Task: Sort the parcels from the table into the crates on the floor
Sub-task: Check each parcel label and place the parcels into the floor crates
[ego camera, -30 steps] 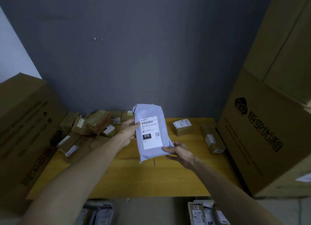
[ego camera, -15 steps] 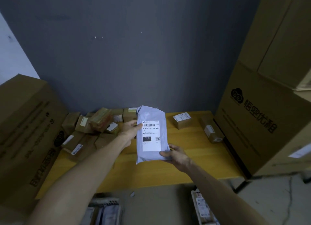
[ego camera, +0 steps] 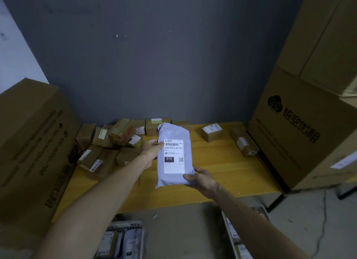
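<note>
Head view: a grey poly-mailer parcel [ego camera: 174,173] is held upright in the air above the yellow wooden table [ego camera: 228,173], its white shipping label [ego camera: 173,155] facing the camera and reading "010". The left hand [ego camera: 152,148] grips the parcel's upper left edge, thumb on the front. The right hand [ego camera: 201,179] grips the lower right corner, thumb across the front. Small brown cardboard parcels [ego camera: 108,142] lie heaped on the table's far left. Two more [ego camera: 211,132] [ego camera: 244,145] lie apart at the far right. Below the near table edge, two floor crates [ego camera: 125,225] [ego camera: 225,219] hold parcels. Large cartons [ego camera: 32,142] [ego camera: 299,133] flank the table against a dark grey wall [ego camera: 154,65].
</note>
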